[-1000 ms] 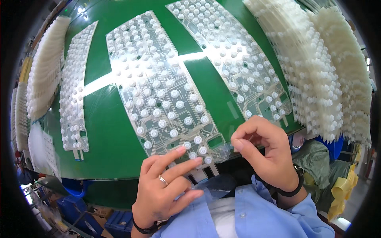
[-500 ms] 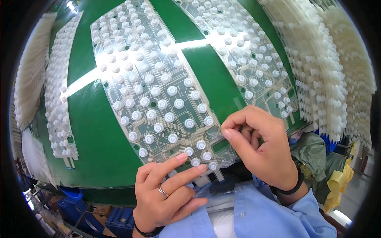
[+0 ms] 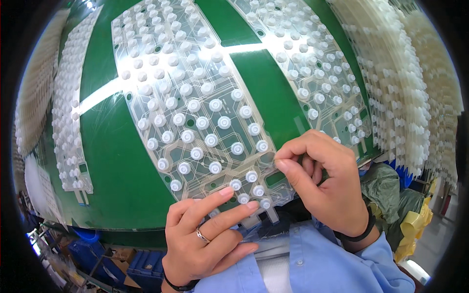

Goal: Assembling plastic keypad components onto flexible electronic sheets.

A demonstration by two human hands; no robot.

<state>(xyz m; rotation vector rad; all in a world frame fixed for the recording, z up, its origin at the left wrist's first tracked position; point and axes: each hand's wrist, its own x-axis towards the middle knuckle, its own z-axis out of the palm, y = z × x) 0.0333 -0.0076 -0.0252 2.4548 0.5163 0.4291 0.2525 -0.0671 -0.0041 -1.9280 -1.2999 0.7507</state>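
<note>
A clear keyboard membrane sheet with printed tracks and rows of white rubber domes lies on the green table in front of me. My left hand, a ring on one finger, is open over its near end. Two of its fingertips rest by the domes in the lower right cluster. At the sheet's right edge, my right hand is closed, with thumb and forefinger pinched together. The pinch seems to hold the sheet's edge, though the fingertips hide the exact grip. Connector tails stick out past the table's near edge.
Similar domed sheets lie to the right and left on the green table. Thick stacks of sheets stand at the far right, with another stack at the far left. Blue bins sit below the table.
The sheets appear shifted slightly in the picture, apparently from a small head movement. Both hands keep nearly the same pose and place on the sheet.
</note>
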